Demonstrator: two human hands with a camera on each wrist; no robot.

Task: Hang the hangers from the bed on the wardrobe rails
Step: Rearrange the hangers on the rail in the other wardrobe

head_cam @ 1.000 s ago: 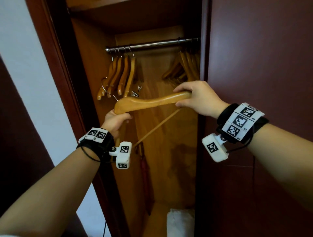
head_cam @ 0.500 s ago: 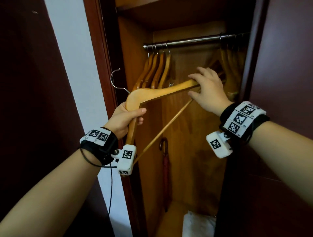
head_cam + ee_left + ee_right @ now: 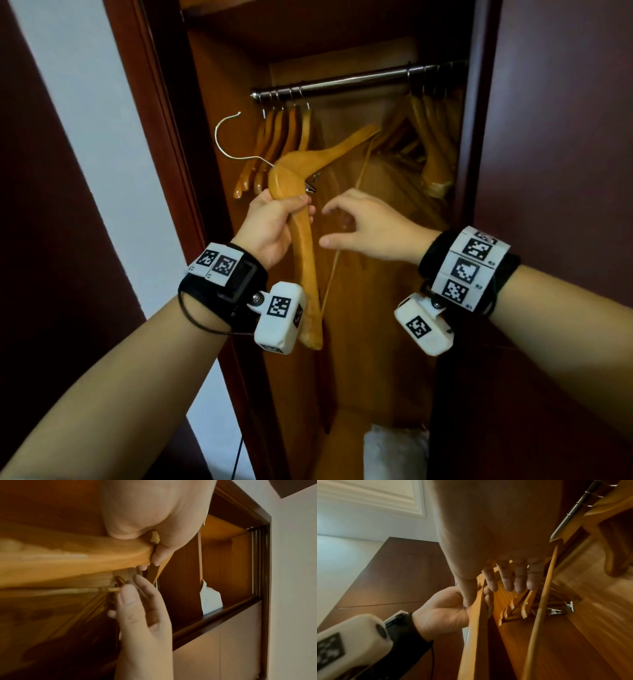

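A wooden hanger (image 3: 301, 219) with a metal hook (image 3: 222, 137) stands tilted in front of the open wardrobe, its hook pointing left. My left hand (image 3: 284, 212) grips one arm of it just below the apex. My right hand (image 3: 329, 222) hovers beside it with fingers spread, holding nothing, across the hanger's thin lower bar. The steel rail (image 3: 346, 82) runs above, with hung hangers at its left (image 3: 281, 140) and right (image 3: 435, 137). The right wrist view shows my straight fingers (image 3: 510, 577) next to the left hand (image 3: 447, 608) on the hanger (image 3: 474, 635).
The wardrobe's left frame (image 3: 161, 137) and a dark sliding door (image 3: 565, 171) on the right bound a narrow opening. A white bag (image 3: 394, 452) sits on the wardrobe floor. The rail's middle stretch between the two hanger groups is bare.
My right hand let go of the hanger's far end and came down beside my left hand. The hanger swung to a steeper tilt, far arm raised.
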